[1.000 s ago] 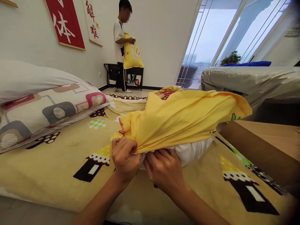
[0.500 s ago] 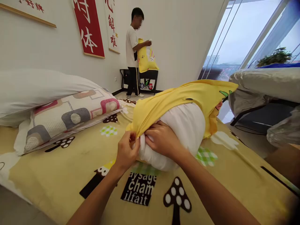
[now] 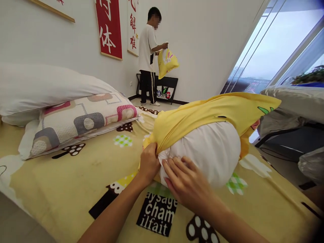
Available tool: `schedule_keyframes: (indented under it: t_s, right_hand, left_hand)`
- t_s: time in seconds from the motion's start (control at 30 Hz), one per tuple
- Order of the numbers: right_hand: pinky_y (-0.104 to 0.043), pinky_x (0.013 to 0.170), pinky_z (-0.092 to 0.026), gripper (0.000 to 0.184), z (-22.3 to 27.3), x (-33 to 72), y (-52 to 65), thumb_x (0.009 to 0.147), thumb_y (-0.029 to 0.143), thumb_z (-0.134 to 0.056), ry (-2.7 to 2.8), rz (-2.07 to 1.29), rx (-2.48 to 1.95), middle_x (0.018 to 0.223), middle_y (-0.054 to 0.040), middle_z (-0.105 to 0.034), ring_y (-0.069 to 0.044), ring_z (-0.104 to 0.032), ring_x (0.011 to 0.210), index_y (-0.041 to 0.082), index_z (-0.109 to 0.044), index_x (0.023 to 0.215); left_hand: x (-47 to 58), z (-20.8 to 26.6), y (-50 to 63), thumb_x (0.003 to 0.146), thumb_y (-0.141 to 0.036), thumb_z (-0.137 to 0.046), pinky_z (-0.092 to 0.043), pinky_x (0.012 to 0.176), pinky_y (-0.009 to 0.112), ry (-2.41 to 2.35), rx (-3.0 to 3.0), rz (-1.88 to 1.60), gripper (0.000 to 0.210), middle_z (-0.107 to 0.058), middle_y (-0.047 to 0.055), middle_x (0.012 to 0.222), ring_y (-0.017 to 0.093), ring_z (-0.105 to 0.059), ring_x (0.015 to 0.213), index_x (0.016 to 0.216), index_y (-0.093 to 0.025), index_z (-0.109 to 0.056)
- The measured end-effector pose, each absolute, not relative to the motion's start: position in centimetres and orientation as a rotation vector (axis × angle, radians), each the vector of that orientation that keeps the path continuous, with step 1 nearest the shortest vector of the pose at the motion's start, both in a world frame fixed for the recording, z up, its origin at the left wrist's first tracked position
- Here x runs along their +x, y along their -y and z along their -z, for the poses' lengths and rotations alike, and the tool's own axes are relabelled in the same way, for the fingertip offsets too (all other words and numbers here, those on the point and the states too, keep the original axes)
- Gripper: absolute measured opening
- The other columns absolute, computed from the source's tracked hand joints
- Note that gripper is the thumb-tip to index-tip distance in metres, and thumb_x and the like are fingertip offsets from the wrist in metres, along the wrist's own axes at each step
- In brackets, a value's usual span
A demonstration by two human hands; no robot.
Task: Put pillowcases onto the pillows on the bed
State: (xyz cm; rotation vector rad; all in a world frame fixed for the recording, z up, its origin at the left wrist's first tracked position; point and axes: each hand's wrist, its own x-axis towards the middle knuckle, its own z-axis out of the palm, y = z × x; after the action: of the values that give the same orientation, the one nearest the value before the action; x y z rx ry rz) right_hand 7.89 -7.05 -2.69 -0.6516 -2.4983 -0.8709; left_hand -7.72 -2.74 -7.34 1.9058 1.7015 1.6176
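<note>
A white pillow (image 3: pixel 210 152) lies on the bed, partly inside a yellow pillowcase (image 3: pixel 197 114) that covers its top and far side. My left hand (image 3: pixel 149 162) is closed on the near left edge of the pillowcase, where the fabric bunches against the pillow's corner. Resting on the white pillow, my right hand (image 3: pixel 186 179) has its fingers spread and slightly bent, touching the surface near that corner. The pillowcase's far right corner, with a green leaf print, sticks out past the pillow.
The bed sheet (image 3: pixel 101 182) is tan with mushroom prints. A patterned pillow (image 3: pixel 86 121) and white pillows (image 3: pixel 55 87) lie at the left. By the back wall, a person (image 3: pixel 148 47) holds another yellow pillowcase (image 3: pixel 167 64). A plastic-wrapped bed (image 3: pixel 291 101) stands at the right.
My right hand has drawn back from the pillowcase edge, and its fingers have opened onto the white pillow. My left hand stays at the edge. The view has turned slightly left.
</note>
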Motion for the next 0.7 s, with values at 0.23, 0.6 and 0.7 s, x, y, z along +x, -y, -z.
schedule_keyframes:
  t_s: [0.23, 0.6, 0.7]
  right_hand:
    - [-0.039, 0.100, -0.029, 0.041, 4.0, 9.5, 8.9, 0.097, 0.036, -0.043, 2.335, 0.903, -0.850, 0.128, -0.0102, -0.062, -0.023, -0.050, 0.119, 0.013, -0.054, 0.130]
    - [-0.034, 0.077, -0.040, 0.029, 2.5, 12.1, 9.1, 0.087, 0.008, -0.043, 2.187, 0.798, -0.817, 0.073, -0.0037, -0.067, -0.021, -0.059, 0.076, 0.022, -0.067, 0.093]
    - [-0.032, 0.071, -0.042, 0.030, 0.4, 13.5, 9.6, 0.088, 0.012, -0.039, 2.340, 0.687, -0.689, 0.077, -0.0058, -0.068, -0.021, -0.059, 0.076, 0.020, -0.067, 0.086]
  left_hand:
    - [-7.1, 4.6, 6.2, 0.058, 0.001, -0.044, -0.028, 0.064, 0.029, -1.684, 2.243, -1.977, 0.025, -0.038, -0.006, 0.052, 0.012, -0.035, 0.054, 0.057, -0.020, -0.031]
    - [-1.5, 0.0, 12.6, 0.079, 0.003, -0.044, -0.031, 0.061, 0.031, -1.222, 2.804, -2.002, 0.033, -0.041, -0.002, 0.054, 0.014, -0.034, 0.055, 0.055, -0.019, -0.039]
    - [-0.6, -1.4, 13.8, 0.079, 0.002, -0.044, -0.030, 0.059, 0.032, -1.116, 2.810, -2.032, 0.032, -0.041, -0.001, 0.055, 0.013, -0.033, 0.055, 0.056, -0.019, -0.039]
